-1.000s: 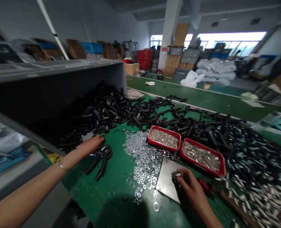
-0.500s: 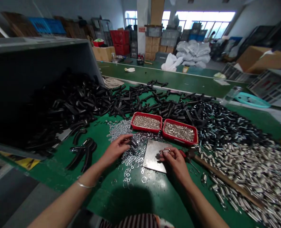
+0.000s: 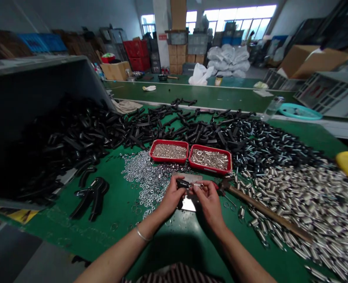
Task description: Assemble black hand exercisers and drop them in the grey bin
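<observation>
My left hand (image 3: 171, 195) is closed on a small black part (image 3: 182, 183) with a metal end. In my right hand (image 3: 208, 197), fingers and thumb pinch a metal coil spring (image 3: 197, 185). The spring's left end meets or nearly meets the black part; whether they are joined I cannot tell. Both hands are just over a flat metal plate (image 3: 189, 204), partly hiding it. Loose metal rings (image 3: 150, 186) lie spread left of the plate. A hammer (image 3: 265, 211) with a wooden handle lies right of my right hand.
Two red trays (image 3: 169, 160) of small metal pieces stand beyond the plate. Springs (image 3: 306, 200) heap at right, black parts with metal pins (image 3: 259, 141) behind them. Black handles (image 3: 118, 127) spill from a grey bin (image 3: 96, 78). Joined black handles (image 3: 96, 196) lie at left.
My left hand has moved right with the black part, from over the rings to the plate, bringing it up to the spring in my right hand. The camera view has shifted slightly.
</observation>
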Tool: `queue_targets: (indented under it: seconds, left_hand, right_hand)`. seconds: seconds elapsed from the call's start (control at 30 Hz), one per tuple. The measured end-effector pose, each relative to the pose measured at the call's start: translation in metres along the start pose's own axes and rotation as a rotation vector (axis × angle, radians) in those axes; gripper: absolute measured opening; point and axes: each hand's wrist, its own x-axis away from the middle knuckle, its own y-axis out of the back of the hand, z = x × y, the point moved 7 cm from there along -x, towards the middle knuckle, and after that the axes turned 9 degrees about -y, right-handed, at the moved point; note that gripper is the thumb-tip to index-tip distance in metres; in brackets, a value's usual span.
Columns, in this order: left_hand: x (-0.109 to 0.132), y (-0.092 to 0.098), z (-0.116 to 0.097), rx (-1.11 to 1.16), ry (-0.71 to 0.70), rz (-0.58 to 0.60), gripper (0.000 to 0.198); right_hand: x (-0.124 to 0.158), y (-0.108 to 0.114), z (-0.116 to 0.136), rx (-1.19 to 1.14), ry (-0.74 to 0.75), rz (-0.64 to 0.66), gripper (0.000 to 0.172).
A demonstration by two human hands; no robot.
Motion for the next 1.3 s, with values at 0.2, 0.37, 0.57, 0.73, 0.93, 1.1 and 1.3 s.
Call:
queue_targets:
  seconds: [0.2, 0.37, 0.57, 0.73, 0.93, 1.1, 1.3]
  left_hand:
    - [0.018, -0.014, 0.001, 0.038, 0.151, 0.265, 0.037]
    - [0.042, -0.014, -0.022, 0.224, 0.300, 0.539, 0.037]
    - [0.020, 0.062, -0.030, 0.376, 0.139, -0.011, 0.024]
    - [0.002, 0.113, -0.037, 0.384, 0.027, -0.234, 0.026]
    - [-0.014, 0.079, -0.027, 0.167, 0.050, -0.098, 0.034]
    - [-0.021, 0.058, -0.043, -0.075, -0.125, -0.114, 0.032]
    - [-0.021, 0.026, -0.053, -0.308, -0.297, -0.079, 0.021]
  right_hand:
    - [-0.005, 0.001, 0.003, 0.208, 0.041, 0.045, 0.025]
    - [-0.020, -0.016, -0.009, 0.175, -0.151, 0.270, 0.030]
    - [0.002, -0.058, -0.008, 0.723, 0.161, 0.436, 0.018]
    - [0.063, -0.080, -0.043, 1.415, 0.525, 0.736, 0.009]
    - [0.064, -0.083, -0.048, 1.442, 0.601, 0.733, 0.010]
    - [0.013, -0.040, 0.003, 0.712, 0.205, 0.277, 0.011]
    - [-0.023, -0.028, -0.006, -0.139, -0.411, 0.227, 0.027]
